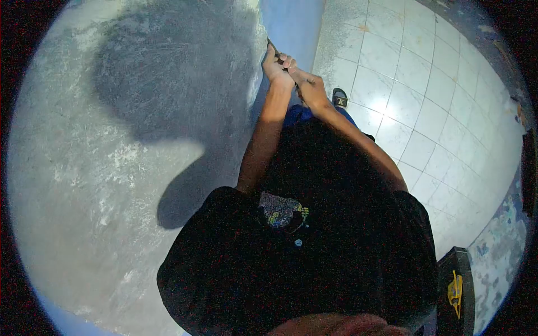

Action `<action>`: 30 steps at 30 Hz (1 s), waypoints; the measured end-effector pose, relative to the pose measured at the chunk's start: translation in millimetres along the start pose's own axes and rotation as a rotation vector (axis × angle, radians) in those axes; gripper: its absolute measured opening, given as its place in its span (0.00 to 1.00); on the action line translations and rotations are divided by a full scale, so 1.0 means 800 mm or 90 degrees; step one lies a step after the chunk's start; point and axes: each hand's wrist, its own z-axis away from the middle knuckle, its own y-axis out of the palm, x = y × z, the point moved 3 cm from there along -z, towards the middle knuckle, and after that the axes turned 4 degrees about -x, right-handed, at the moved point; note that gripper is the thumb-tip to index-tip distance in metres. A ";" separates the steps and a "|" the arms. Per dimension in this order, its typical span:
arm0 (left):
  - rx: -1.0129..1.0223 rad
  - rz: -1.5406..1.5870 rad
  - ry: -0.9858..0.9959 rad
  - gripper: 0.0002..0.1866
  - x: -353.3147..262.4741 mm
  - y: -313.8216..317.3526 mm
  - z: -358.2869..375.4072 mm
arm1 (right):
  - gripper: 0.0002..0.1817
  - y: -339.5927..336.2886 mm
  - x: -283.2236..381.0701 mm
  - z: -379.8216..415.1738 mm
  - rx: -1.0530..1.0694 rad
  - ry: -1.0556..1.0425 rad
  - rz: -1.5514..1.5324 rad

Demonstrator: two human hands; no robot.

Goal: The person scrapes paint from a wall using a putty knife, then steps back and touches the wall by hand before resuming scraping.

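Thin dark stick-like tool (271, 43): held at 12 o'clock, judged light and stiff, best gripped mid-shaft
Left hand (278, 66): wrapped round it
Right hand (312, 89): curled just behind, apparently round its lower part
Edges: bounded at 9 o'clock by rough grey plastered surface (67, 185); room left at 2 o'clock over white tiled floor (414, 106)

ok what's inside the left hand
A thin dark object: one end shows beyond the left hand. The part within the grip is covered, so its full shape can't be told.
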 end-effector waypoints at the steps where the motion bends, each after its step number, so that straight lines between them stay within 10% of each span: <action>1: 0.001 0.011 0.000 0.16 0.002 -0.005 -0.005 | 0.17 0.000 -0.004 0.000 -0.013 -0.026 0.011; 15: 0.170 0.165 -0.194 0.24 0.002 -0.018 -0.031 | 0.15 0.009 -0.010 -0.011 -0.037 -0.263 0.032; 30: 0.038 0.036 -0.052 0.20 0.009 0.007 -0.034 | 0.18 -0.013 -0.002 -0.030 0.031 -0.120 0.054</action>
